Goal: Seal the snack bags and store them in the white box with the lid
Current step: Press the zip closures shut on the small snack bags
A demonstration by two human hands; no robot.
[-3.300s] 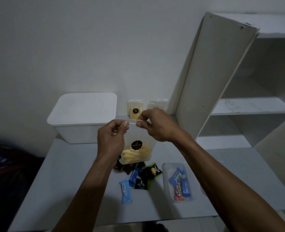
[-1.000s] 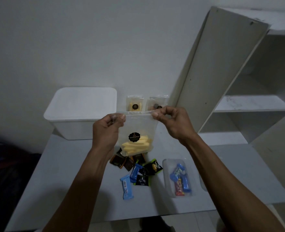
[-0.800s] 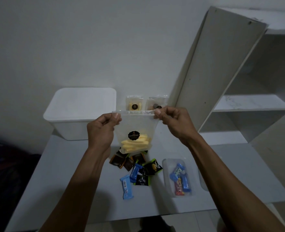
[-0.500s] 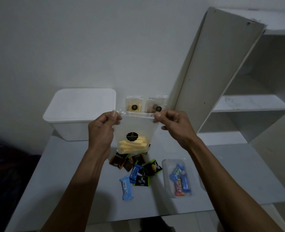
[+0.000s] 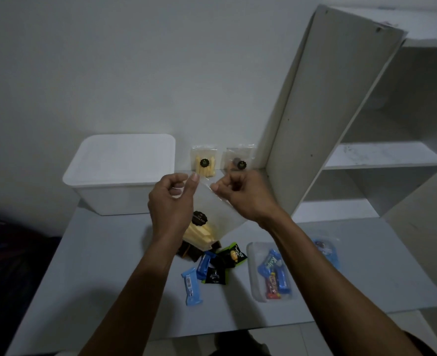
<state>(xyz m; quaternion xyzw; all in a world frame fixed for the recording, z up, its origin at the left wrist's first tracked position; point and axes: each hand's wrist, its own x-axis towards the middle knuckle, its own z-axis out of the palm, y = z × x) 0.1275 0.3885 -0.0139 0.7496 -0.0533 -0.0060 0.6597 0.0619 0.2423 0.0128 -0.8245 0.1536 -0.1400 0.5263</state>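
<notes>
Fingers of the left hand (image 5: 169, 199) and right hand (image 5: 240, 194) pinch the top strip of the clear snack bag (image 5: 212, 217), held up above the table (image 5: 104, 255) probably to press its seal, while the white box (image 5: 119, 173) waits lidded behind.

I hold a clear plastic snack bag with a round black label and pale yellow sticks inside (image 5: 207, 224) up above the grey table (image 5: 104, 265), tilted, its top edge pinched between my left hand (image 5: 171, 201) and my right hand (image 5: 243, 194). The white rectangular plastic box with its lid on (image 5: 119, 170) sits at the table's far left corner. Two more small clear labelled bags (image 5: 204, 161) (image 5: 239, 160) stand upright along the far edge, just right of the box.
</notes>
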